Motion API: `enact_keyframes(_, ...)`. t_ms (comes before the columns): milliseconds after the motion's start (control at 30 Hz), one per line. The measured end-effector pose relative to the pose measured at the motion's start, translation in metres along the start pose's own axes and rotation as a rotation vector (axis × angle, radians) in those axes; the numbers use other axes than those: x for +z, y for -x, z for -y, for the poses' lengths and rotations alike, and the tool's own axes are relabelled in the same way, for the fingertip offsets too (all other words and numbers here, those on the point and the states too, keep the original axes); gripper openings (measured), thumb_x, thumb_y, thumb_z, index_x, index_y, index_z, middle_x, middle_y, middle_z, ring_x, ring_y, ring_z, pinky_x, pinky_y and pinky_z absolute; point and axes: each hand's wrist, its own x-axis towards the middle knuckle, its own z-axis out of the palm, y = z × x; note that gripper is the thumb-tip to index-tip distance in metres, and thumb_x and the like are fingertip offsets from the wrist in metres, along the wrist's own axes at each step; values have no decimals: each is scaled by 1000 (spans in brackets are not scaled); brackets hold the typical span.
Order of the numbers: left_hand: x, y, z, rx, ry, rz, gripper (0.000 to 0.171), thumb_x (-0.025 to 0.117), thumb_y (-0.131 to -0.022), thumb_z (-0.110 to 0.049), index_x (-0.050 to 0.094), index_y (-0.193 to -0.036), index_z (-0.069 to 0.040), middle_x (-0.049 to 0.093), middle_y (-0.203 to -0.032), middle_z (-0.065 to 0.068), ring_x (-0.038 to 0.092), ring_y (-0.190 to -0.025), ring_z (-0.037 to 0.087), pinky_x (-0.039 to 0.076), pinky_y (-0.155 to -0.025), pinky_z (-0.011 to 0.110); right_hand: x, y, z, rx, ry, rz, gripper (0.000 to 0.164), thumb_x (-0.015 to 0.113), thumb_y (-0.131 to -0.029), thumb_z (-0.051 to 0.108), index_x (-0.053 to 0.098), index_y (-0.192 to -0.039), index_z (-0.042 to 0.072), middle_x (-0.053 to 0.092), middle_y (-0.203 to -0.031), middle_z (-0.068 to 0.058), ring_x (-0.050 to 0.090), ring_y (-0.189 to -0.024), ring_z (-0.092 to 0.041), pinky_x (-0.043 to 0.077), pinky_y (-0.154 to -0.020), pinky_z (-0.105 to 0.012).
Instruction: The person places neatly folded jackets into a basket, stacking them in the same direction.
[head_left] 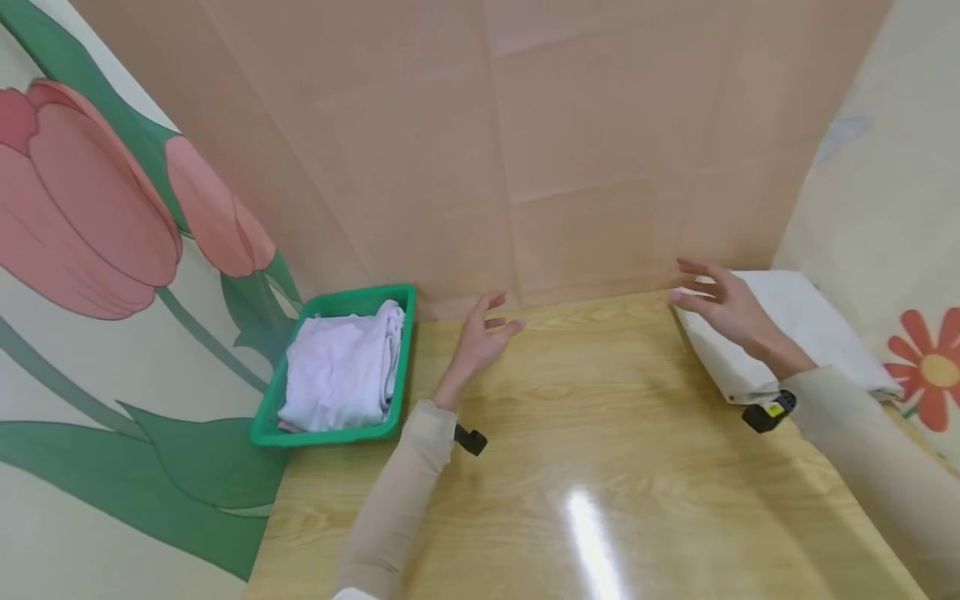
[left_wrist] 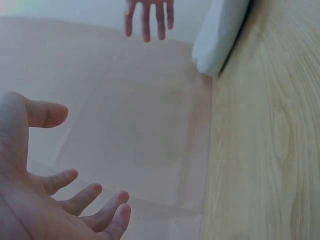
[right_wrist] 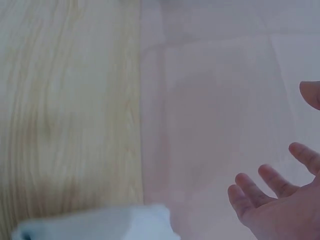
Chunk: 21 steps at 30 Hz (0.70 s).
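Observation:
My left hand hovers over the back of the wooden table, just right of the green basket. Its fingers are loosely bent and hold nothing; in the left wrist view the thumb stands apart from the fingers. Folded pale lilac cloth lies inside the basket. On the right, my right hand is raised over the near-left part of a folded white cloth. Nothing is between its spread fingers. The same white cloth shows at the bottom of the right wrist view.
The wooden table runs up to a wall covered with pinkish-brown sheeting. A wall painted with tulips borders the left side, and one with a red flower the right. Both wrists wear small black cameras.

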Motion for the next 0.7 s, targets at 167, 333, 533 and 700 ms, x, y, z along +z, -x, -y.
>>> enact_keyframes(167, 11, -4, -7, 19, 40, 16, 70, 75, -100, -31, 44, -161, -19, 47, -164, 14, 55, -138, 46, 55, -105, 55, -24, 0, -12, 19, 32, -37, 73, 65, -107, 32, 30, -170, 22, 39, -165, -26, 52, -143, -30, 43, -86, -2)
enact_keyframes(333, 31, -9, -13, 31, 46, 17, 69, 75, -100, -32, 45, -161, -19, 47, -164, 12, 58, -136, 40, 57, -103, 51, -45, 4, -29, 28, 48, -71, 73, 66, -107, 28, 30, -170, 22, 38, -167, -24, 53, -133, -3, 42, -86, -1)
enact_keyframes(533, 61, -15, -16, 64, 25, 21, 69, 74, -101, -33, 44, -161, -17, 47, -164, 10, 57, -137, 40, 56, -104, 50, -72, 7, -47, 55, 96, -95, 75, 64, -107, 34, 25, -171, 34, 31, -173, -15, 43, -152, -36, 39, -81, 1)
enact_keyframes(700, 81, -22, -19, 65, 20, 11, 68, 73, -101, -33, 44, -161, -18, 49, -162, 4, 58, -136, 35, 57, -103, 46, -89, 6, -62, 77, 117, -124, 76, 65, -106, 38, 24, -170, 39, 25, -176, -14, 33, -154, -50, 36, -78, 1)
